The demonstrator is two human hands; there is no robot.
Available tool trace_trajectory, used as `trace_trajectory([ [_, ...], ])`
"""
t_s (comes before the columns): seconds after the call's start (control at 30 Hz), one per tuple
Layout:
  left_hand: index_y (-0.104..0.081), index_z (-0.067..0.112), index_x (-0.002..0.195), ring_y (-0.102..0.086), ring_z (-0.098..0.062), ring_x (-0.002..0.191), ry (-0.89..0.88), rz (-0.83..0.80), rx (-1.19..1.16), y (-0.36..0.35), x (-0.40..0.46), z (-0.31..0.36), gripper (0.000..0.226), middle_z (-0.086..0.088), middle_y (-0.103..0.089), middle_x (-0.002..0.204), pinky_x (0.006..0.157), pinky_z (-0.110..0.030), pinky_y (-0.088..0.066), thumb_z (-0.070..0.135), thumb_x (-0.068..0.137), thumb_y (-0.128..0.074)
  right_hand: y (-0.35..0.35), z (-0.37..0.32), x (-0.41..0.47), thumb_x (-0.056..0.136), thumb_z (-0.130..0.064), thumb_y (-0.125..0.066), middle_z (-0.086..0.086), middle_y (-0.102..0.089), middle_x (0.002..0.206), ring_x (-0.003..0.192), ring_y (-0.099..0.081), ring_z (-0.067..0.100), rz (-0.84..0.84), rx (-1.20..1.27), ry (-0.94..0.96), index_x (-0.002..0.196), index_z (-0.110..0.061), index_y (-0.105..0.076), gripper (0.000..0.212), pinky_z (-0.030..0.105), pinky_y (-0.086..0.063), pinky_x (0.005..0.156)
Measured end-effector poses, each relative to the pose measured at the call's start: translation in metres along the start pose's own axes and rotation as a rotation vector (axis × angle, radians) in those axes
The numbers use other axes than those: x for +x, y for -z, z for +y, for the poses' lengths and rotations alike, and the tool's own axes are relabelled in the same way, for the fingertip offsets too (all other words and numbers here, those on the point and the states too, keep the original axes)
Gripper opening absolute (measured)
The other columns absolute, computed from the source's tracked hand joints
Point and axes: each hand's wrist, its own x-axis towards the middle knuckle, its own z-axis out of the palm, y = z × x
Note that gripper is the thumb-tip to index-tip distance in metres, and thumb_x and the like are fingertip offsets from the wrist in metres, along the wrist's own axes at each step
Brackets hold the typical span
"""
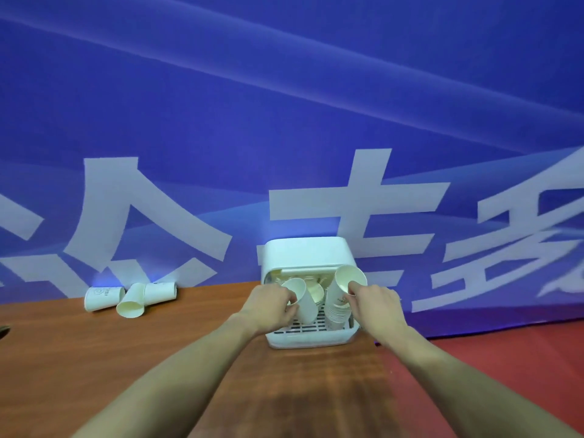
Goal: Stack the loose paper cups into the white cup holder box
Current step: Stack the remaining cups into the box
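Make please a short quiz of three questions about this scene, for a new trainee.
1. How many loose cups lie on the table, left of the box?
2. True or false: the left hand holds nothing.
3. What does the right hand grip: A) one cup alone, B) the cup stack, C) the box?

Key: 1. three; 2. false, it holds a single cup; 3. B.

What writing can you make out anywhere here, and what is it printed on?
"公": likely the large white character on the blue banner, left; those beside it are cropped and uncertain.
Grey logo and letters on the leftmost loose cup: too blurred to read.
Faint print on the stacked cups in the white box: unreadable.
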Motion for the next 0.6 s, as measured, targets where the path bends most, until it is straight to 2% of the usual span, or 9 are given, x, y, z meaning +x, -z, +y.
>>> trace_trajectory([
  [0.37,-0.070,0.023,0.094,-0.062,-0.025,0.086,0.011,0.013,0.055,-0.005,0.024,0.016,0.032,0.002,-0.071,0.084,0.065,-0.031,-0.038,0.041,0.094,-0.044,-0.027,0.030,0.010,0.101,-0.040,-0.041,0.006,-0.069,0.089,0.085,-0.064,0.033,-0.054,0.021,0.009,0.101,-0.020,-0.057,0.025,0.034,-0.034,0.062],
  [0.6,-0.071,0.024,0.091,-0.060,-0.022,0.079,0.043,-0.044,0.015,-0.008,0.030,0.008,0.030,0.001,-0.070,0.082,0.065,-0.032,-0.046,0.040,0.094,-0.045,-0.043,0.025,0.028,0.101,-0.035,-0.042,0.005,-0.067,0.090,0.085,-0.063,0.032,-0.142,-0.027,0.083,0.092,-0.021,-0.051,0.019,0.033,-0.032,0.061],
])
